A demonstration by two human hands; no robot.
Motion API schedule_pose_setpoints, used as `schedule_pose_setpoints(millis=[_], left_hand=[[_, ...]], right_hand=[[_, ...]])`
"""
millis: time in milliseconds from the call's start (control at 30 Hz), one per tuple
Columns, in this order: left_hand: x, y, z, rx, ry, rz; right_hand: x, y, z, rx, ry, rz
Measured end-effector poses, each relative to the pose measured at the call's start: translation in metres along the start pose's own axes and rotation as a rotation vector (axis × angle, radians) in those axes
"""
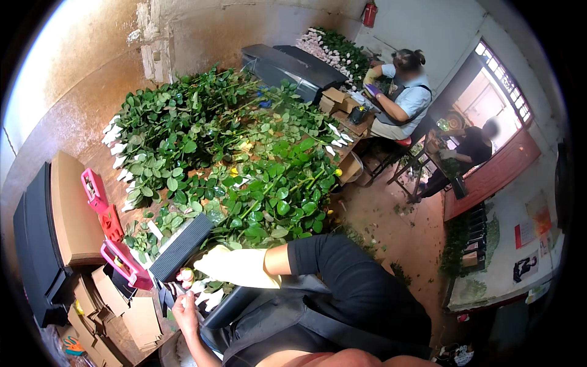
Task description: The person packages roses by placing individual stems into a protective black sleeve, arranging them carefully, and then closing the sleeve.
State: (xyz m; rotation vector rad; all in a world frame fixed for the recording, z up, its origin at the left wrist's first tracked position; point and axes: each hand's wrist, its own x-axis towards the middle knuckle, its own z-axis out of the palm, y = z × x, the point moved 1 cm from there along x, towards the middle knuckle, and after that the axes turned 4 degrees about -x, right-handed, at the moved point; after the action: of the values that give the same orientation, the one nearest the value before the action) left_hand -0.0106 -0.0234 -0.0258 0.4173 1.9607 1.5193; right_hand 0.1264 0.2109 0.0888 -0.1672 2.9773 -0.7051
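My left hand (183,311), bare, is at the lower left with its fingers curled closed. Anything in its grip is too small or hidden to name. My right hand (226,264) wears a long pale yellow glove and reaches leftward across my front, its fingertips hidden among leaves and flowers. Between the two hands is a pale pink rose (184,276), beside several white-sleeved flower heads (213,300). A dark ribbed block (181,246) slants just beyond the gloved hand. Close to my body, under the right glove, is a dark grey padded edge (231,307).
Long leafy rose stems (202,131) with white-sleeved heads cover the table. Pink-handled tools (125,263), red scissors-like handles (110,223) and cardboard pieces (140,321) lie left. A seated person (406,92) works at the far right; another person (474,150) stands near the doorway.
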Motion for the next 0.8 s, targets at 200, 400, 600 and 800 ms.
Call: schedule_pose_setpoints(millis=[200, 400, 600, 800], left_hand=[[-0.003, 0.004, 0.010, -0.096, 0.049, 0.009], [0.003, -0.021, 0.022, -0.283, 0.168, 0.067], [0.002, -0.027, 0.028, -0.393, 0.374, 0.118], [-0.028, 0.009, -0.040, -0.770, 0.648, 0.104]], right_hand=[[-0.003, -0.001, 0.008, 0.225, 0.097, 0.121], [-0.002, 0.001, 0.011, 0.338, 0.146, 0.177], [-0.001, -0.002, 0.006, 0.471, 0.190, 0.241], [0.016, 0.002, -0.001, 0.289, 0.115, 0.054]])
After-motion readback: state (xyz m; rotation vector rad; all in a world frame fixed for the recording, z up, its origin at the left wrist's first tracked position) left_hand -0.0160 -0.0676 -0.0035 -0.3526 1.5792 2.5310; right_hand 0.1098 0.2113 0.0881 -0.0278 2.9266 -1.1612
